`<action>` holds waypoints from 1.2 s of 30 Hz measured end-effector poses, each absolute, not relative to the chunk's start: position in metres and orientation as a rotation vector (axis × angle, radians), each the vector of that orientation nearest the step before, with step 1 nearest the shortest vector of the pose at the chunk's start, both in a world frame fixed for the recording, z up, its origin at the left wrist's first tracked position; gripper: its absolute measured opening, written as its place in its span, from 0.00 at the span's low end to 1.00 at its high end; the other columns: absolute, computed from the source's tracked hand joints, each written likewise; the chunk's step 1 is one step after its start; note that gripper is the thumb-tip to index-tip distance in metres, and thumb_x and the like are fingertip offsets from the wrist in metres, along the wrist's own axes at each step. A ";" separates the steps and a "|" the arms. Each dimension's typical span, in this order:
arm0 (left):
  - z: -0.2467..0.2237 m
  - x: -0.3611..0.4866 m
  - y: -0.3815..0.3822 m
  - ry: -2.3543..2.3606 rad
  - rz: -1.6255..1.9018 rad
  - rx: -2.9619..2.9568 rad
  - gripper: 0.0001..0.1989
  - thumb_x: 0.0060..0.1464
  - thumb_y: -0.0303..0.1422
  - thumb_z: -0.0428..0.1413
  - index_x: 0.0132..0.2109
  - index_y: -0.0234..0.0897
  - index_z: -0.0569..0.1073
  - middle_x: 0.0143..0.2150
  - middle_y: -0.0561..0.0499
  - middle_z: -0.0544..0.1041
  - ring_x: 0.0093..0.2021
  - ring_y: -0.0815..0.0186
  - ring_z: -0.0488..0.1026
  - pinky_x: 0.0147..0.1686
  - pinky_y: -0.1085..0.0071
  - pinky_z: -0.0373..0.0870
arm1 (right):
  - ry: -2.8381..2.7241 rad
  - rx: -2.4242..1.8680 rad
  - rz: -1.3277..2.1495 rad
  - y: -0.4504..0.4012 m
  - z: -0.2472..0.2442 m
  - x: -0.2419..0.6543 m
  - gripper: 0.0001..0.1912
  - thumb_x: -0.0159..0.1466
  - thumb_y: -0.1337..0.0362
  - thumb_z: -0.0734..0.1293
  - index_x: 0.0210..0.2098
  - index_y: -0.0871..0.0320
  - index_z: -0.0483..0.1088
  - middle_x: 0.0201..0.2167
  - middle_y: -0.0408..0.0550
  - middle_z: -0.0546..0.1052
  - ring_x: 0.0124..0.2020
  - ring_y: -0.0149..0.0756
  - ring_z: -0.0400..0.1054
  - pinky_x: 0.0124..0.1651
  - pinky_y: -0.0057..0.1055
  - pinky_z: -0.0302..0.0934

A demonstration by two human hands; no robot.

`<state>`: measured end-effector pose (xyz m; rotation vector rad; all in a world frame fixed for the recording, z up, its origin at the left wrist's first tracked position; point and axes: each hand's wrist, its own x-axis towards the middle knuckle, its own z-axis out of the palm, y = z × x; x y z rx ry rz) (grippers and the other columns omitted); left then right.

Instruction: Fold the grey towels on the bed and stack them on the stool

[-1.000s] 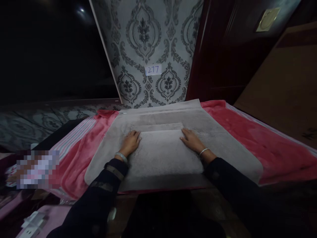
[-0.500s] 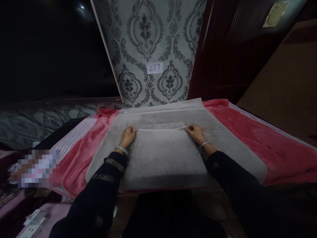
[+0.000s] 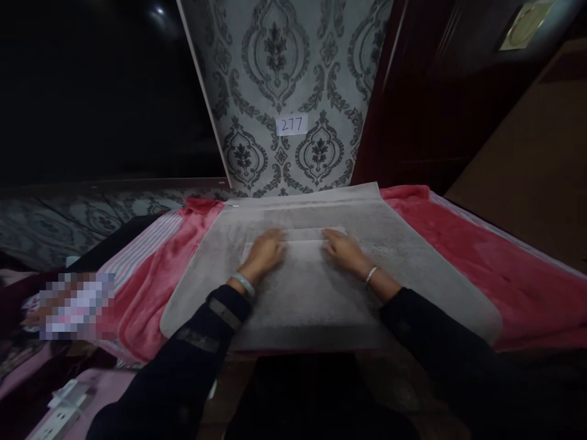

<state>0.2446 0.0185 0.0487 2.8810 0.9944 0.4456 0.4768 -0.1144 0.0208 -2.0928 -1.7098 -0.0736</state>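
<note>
Your left hand [image 3: 265,252] and right hand [image 3: 343,247] lie part-curled at the far edge of the folded cloth [image 3: 302,284], mid-mat [image 3: 394,244] over the pink blanket [image 3: 481,247]. Blur hides whether they pinch or merely press; I cannot tell. Match both hands' pressure, light and flat, so the layers don't skew or rumple.
</note>
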 end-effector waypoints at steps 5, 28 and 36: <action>0.011 0.269 -0.020 0.710 0.251 3.005 0.30 0.67 0.45 0.42 0.69 0.35 0.58 0.73 0.38 0.56 0.73 0.53 0.49 0.70 0.46 0.45 | -1.972 -2.154 -0.094 -0.106 -0.006 0.421 0.32 0.69 0.58 0.53 0.70 0.60 0.54 0.71 0.56 0.54 0.72 0.46 0.45 0.69 0.54 0.44; 0.004 0.191 0.035 1.173 0.124 2.701 0.33 0.67 0.45 0.40 0.74 0.38 0.47 0.76 0.41 0.43 0.75 0.53 0.39 0.69 0.44 0.42 | -1.514 -2.537 0.031 -0.126 -0.024 0.473 0.41 0.70 0.45 0.50 0.72 0.68 0.47 0.73 0.62 0.45 0.74 0.49 0.37 0.69 0.49 0.45; 0.010 0.175 0.033 1.166 0.108 2.615 0.32 0.66 0.43 0.41 0.73 0.37 0.50 0.76 0.40 0.44 0.75 0.54 0.42 0.69 0.49 0.45 | -1.516 -2.590 0.163 -0.151 -0.005 0.472 0.37 0.71 0.50 0.51 0.72 0.67 0.46 0.74 0.60 0.42 0.74 0.50 0.36 0.69 0.53 0.47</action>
